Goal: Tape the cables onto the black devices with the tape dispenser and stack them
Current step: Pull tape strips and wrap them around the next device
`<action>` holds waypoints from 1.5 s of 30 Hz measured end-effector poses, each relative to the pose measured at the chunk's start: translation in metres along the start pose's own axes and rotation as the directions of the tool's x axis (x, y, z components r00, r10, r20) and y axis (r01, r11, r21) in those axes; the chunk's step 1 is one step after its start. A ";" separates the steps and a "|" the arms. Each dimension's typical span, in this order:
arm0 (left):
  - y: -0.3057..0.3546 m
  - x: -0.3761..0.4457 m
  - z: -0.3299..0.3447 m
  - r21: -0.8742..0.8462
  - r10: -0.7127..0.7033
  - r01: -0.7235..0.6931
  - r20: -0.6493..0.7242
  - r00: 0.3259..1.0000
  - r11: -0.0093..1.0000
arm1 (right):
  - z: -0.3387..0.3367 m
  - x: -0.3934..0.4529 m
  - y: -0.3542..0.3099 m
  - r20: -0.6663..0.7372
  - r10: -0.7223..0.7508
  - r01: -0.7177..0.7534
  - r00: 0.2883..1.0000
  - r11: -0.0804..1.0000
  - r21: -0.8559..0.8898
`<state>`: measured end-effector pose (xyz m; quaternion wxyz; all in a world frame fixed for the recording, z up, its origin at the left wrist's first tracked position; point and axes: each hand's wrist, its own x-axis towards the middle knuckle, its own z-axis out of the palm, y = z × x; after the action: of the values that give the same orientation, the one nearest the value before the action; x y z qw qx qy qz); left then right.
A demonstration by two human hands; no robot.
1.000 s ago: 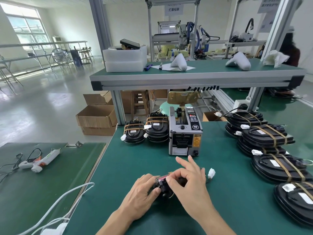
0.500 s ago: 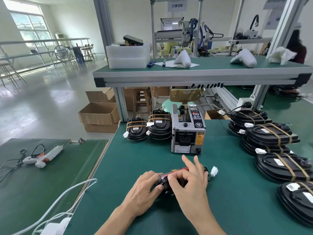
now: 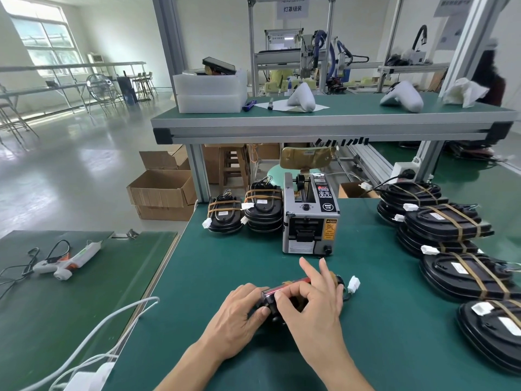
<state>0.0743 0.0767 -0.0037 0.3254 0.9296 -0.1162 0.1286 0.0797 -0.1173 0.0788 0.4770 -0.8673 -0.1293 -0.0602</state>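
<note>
Mid-job at the green counter: both hands pinch one black device near its front edge, left hand, right hand. Taped stacks flank the tape dispenser; this one, seemingly, awaits stacking.

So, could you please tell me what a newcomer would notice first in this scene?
Probably the two hands at the near edge of the green bench: the left hand and right hand grip a small black device between them. Just behind stands the grey tape dispenser, with a row of taped black devices along the right.
</note>
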 end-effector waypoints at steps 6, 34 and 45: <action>0.002 0.000 0.000 0.001 0.018 -0.018 -0.030 0.999 1.000 | 0.003 -0.001 -0.003 -0.026 -0.015 0.014 1.000 1.000 -0.026; 0.000 -0.001 0.001 -0.036 -0.001 0.001 -0.012 1.000 0.999 | 0.013 -0.001 0.004 -0.141 -0.035 0.037 0.989 0.999 0.009; 0.001 0.000 -0.001 -0.003 0.001 -0.001 0.014 1.000 1.000 | -0.009 0.027 0.002 -0.223 0.049 -0.062 0.974 0.997 -0.051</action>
<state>0.0735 0.0769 -0.0028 0.3257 0.9299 -0.1193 0.1221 0.1069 -0.1212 0.0877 0.4647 -0.8718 -0.0492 -0.1469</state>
